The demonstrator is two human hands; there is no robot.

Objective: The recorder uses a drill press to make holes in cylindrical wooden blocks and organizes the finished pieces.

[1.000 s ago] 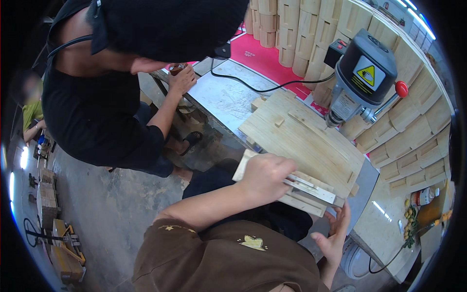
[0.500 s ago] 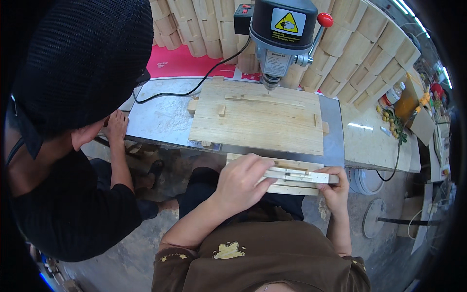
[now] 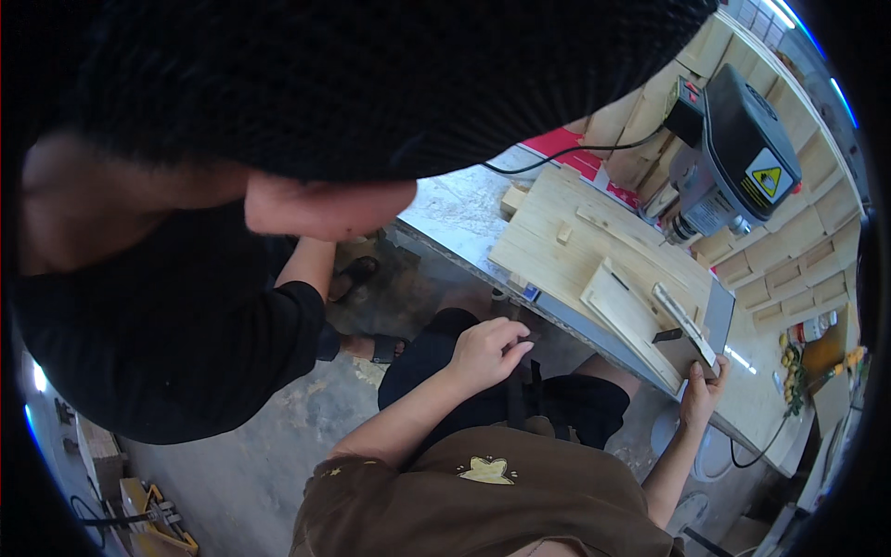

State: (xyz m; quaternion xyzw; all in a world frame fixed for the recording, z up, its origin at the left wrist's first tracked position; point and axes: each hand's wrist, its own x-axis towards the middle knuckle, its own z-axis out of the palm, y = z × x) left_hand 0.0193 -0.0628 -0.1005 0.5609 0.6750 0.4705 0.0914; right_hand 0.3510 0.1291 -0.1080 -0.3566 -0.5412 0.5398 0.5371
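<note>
My left hand (image 3: pixel 487 356) hangs over my lap, fingers loosely bent and the thumb apart from them; nothing shows in it. At the bench's front right, my right hand (image 3: pixel 703 395) grips the near end of a long pale bar (image 3: pixel 685 320) standing on edge. A short dark piece (image 3: pixel 666 335) sticks out from the bar's side. Beside it a narrow wooden board (image 3: pixel 629 320) lies tilted across a wide flat wooden panel (image 3: pixel 534 218). A small wooden block (image 3: pixel 564 233) sits on the panel.
Behind the panel stands a bench drill press (image 3: pixel 742 158) with a black cable. A co-worker's black cap and shoulder (image 3: pixel 186 325) fill the left and hide part of the bench. Stacked wooden pieces (image 3: pixel 789 255) line the back. A bottle (image 3: pixel 813 327) stands at the far right.
My view has turned, shifting the bench rightward. My left hand has let go and drawn back; the narrow board now lies on the panel. The co-worker has leaned further in.
</note>
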